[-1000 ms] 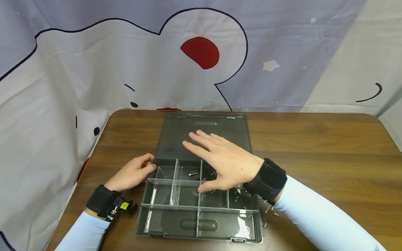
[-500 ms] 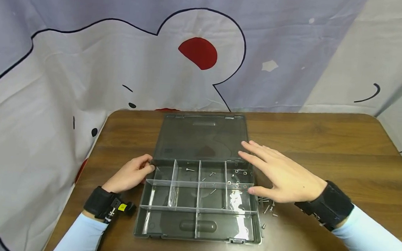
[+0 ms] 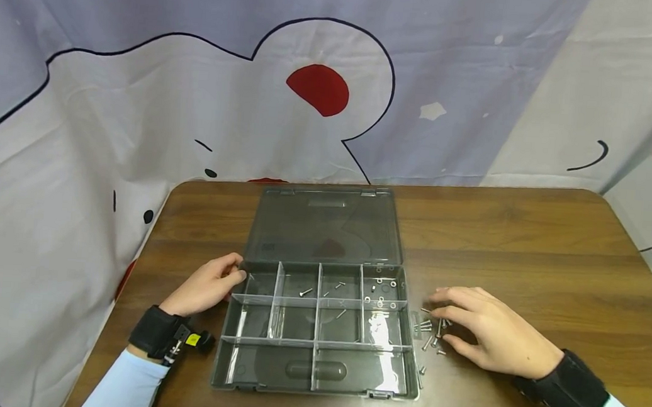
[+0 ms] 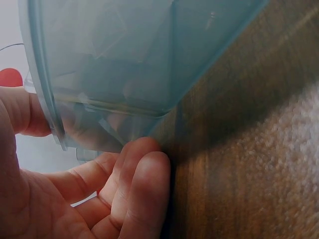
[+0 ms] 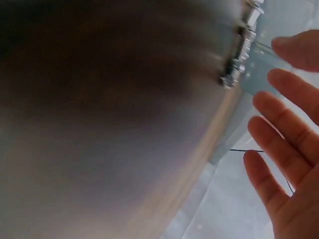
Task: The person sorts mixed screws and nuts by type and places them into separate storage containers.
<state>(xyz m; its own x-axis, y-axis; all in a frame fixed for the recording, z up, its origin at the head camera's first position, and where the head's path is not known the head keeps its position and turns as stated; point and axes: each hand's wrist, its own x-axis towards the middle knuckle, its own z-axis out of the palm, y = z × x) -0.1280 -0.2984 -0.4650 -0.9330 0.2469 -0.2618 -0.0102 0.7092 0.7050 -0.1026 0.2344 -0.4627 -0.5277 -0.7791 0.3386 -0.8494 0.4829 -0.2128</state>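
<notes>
1. My left hand [image 3: 203,286] pinches the clear gray box [image 3: 269,368] at its back-left corner, thumb at the rim.
2. The box lies nearer the desk's [image 3: 527,243] left edge than its right, its lid [image 3: 324,225] folded back to the far edge.
3. My right hand [image 3: 493,335], fingers parted and loosely bent, holds nothing; it is just beside loose screws [image 3: 426,343] along the box's right wall.
4. Small rings [image 3: 393,284] lie in the box's back-right compartment.
</notes>
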